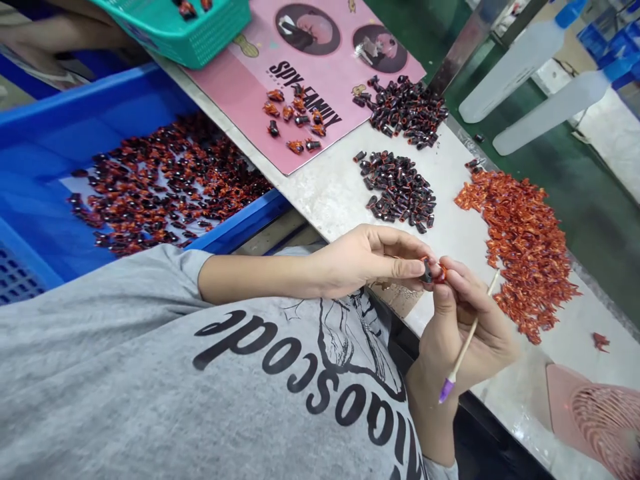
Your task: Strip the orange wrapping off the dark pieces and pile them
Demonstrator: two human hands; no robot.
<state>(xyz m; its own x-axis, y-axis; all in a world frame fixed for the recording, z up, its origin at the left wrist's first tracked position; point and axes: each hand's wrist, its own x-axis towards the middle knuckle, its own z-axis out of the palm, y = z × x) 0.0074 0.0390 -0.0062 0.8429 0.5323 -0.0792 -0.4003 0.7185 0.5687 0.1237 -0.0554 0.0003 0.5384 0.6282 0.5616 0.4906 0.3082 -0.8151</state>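
Note:
My left hand pinches a small glossy black plastic piece between thumb and fingertips. Against it, the thumb and finger of my right hand hold a small translucent orange piece; the two pieces touch or nearly touch. A thin pale stick with a purple tip lies across my right hand, tucked among its fingers. Just beyond my hands is a pile of short black pieces with orange edges. To the right spreads a large heap of orange pieces.
A second black pile lies farther back. Several joined black-and-orange pieces rest on a pink printed mat. A blue bin at left holds many more. There are also a green basket, white bottles and another person's arm.

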